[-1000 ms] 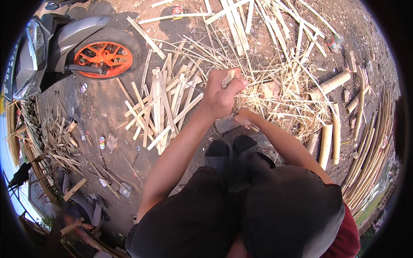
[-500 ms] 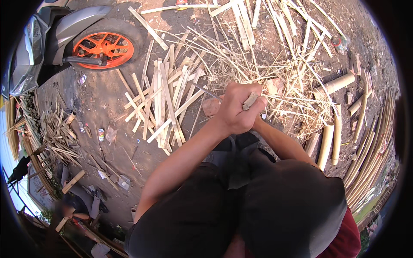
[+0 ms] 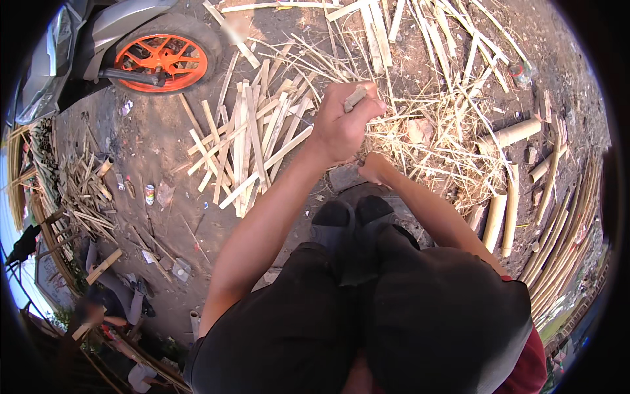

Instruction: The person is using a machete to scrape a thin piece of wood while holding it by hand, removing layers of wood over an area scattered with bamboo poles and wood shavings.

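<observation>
My left hand (image 3: 344,128) is raised above my feet, closed around a short wooden handle (image 3: 355,98) whose end sticks out past my knuckles. My right hand (image 3: 375,168) is lower and partly hidden behind the left. It is closed on something near a dark block (image 3: 342,177) on the ground, and I cannot make out what it holds. Just beyond the left hand lies a pile of split bamboo strips (image 3: 252,141). My dark shoes (image 3: 351,220) and black trousers fill the lower middle.
A motorbike's orange wheel (image 3: 161,60) stands at the upper left. Round bamboo sections (image 3: 510,134) and long poles (image 3: 567,217) lie at the right, with shavings (image 3: 436,125) ahead. More offcuts (image 3: 85,190) lie at the left. Another person (image 3: 108,302) sits at the lower left.
My left hand with the handle has stayed raised and shifted slightly right and nearer in the picture. The view has tilted, so the wheel and strips sit higher.
</observation>
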Available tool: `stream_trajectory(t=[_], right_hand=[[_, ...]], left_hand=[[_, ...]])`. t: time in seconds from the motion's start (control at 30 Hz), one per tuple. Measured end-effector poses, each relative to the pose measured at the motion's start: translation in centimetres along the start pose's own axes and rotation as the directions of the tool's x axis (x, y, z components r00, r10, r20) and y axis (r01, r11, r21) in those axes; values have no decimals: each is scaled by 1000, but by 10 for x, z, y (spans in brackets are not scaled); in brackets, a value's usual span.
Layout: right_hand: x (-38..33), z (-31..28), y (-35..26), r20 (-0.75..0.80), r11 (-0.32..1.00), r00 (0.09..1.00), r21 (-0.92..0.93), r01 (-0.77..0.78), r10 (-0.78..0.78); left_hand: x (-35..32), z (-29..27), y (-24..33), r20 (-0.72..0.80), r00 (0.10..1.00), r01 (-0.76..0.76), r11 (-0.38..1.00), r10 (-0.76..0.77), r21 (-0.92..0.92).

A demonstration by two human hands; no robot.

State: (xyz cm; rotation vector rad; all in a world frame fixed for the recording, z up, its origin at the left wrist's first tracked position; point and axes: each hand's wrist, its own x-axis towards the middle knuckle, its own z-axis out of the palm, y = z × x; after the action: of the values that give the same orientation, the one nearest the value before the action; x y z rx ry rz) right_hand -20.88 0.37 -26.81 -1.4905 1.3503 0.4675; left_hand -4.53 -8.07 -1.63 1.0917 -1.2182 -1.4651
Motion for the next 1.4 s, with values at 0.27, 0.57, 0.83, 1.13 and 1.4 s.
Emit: stream_trajectory(t=[0.27, 0.57, 0.83, 1.13, 1.4], right_hand=[[42, -10, 68, -284, 926, 946, -377, 38, -154], [-31, -28, 42, -98, 988, 986, -66, -141, 134], [-77, -37, 23, 24, 997, 997, -34, -74, 75], [-101, -43, 55, -80, 998, 995, 12, -55, 56], [-141, -29, 64, -159, 972, 980, 219, -85, 121]], left_hand=[[-2, 37, -4, 64, 961, -277, 951, 270, 136], [3, -23, -15, -295, 949, -145, 986, 114, -83], [-4, -49, -19, -369, 907, -322, 899, 203, -296], [-11, -54, -11, -345, 885, -142, 888, 311, 436], [-12, -68, 7, -576, 750, -52, 898, 324, 436]])
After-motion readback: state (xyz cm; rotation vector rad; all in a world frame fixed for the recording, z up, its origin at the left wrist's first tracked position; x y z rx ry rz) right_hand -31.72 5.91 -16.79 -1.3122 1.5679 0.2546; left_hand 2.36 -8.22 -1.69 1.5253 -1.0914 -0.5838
